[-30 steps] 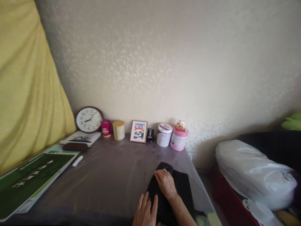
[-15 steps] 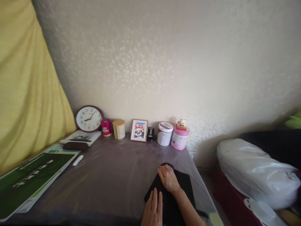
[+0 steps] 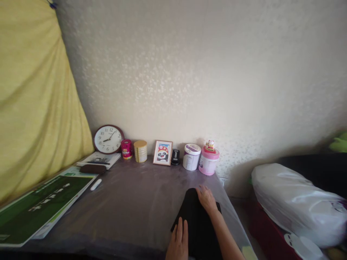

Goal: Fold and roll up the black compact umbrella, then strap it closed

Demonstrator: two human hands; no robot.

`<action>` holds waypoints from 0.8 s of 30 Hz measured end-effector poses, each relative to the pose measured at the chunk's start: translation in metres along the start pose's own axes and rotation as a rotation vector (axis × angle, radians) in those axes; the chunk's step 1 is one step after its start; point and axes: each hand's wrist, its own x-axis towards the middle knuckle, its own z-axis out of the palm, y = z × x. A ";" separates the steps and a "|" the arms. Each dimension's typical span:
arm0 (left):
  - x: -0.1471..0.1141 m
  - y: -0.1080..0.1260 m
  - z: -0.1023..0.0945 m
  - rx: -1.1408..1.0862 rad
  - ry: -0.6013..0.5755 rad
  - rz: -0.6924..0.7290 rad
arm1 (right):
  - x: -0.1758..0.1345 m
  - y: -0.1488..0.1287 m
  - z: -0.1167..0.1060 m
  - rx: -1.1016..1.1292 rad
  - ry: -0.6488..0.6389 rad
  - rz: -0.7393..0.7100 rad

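Note:
A black folded piece of fabric (image 3: 199,229) lies at the table's front right; its exact kind is not clear. Flat on its left part rests my left hand (image 3: 179,240), fingers stretched forward and side by side. Farther up, my right hand (image 3: 206,199) touches the fabric's far right edge with its fingers extended. Neither hand grips anything that shows. My right forearm covers part of the fabric, and its near end runs out of view.
Along the wall stand a clock (image 3: 108,139), a pink can (image 3: 126,149), a yellow-lidded can (image 3: 140,151), a panda picture frame (image 3: 162,153) and two tubs (image 3: 192,157). Green board (image 3: 46,206) and white marker (image 3: 95,184) lie left. Right of the table sits a white plastic bag (image 3: 295,198).
My right hand has moved right, from the fabric's far middle to its far right edge. The fabric's far end now lies flatter. My left hand stays on the left side.

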 end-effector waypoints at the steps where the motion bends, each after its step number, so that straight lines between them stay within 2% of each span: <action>1: -0.002 0.000 0.000 0.015 0.041 0.020 | -0.010 0.008 -0.004 -0.050 0.033 0.044; 3: -0.006 0.002 -0.005 0.027 0.071 0.065 | -0.036 0.025 -0.010 -0.116 0.084 0.122; 5: -0.010 0.005 -0.016 0.008 0.060 0.089 | -0.064 0.037 -0.015 -0.111 0.075 0.181; 7: -0.015 0.011 -0.028 -0.027 0.021 0.080 | -0.088 0.040 -0.019 0.013 0.013 0.289; 10: -0.019 0.019 -0.044 -0.061 0.005 0.037 | -0.109 0.030 -0.026 0.231 -0.061 0.464; 15: -0.023 0.024 -0.057 -0.072 0.005 0.013 | -0.112 0.002 -0.044 0.368 -0.051 0.628; 20: -0.024 0.025 -0.062 -0.069 -0.004 -0.001 | -0.104 -0.005 -0.054 0.377 0.022 0.602; 24: -0.023 0.026 -0.060 -0.064 -0.025 -0.028 | -0.090 -0.007 -0.054 0.491 0.030 0.588</action>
